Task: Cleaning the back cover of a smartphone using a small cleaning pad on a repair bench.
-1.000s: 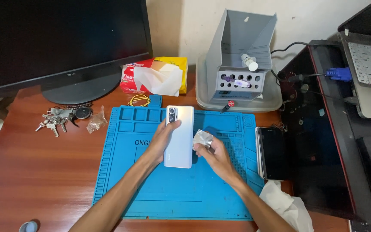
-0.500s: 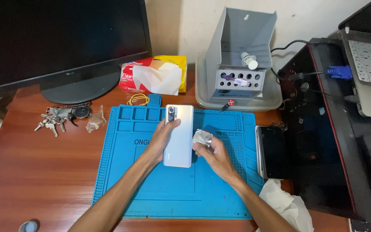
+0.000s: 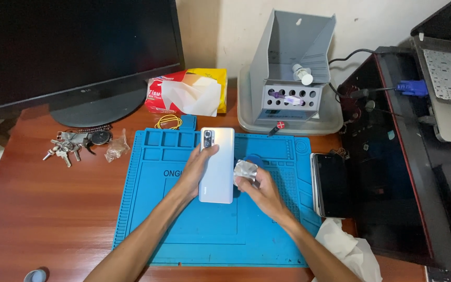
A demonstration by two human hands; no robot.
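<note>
The slim white smartphone is lying back-up in the middle of the blue silicone repair mat, probably so it won't slide on the wood surface. Left hand is clamped over the phone's left edge, pinning it flat. Right hand pinches a crumpled white wipe right against the phone's right side. Long axis runs away from the person, with the camera end at the mat's far edge.
</note>
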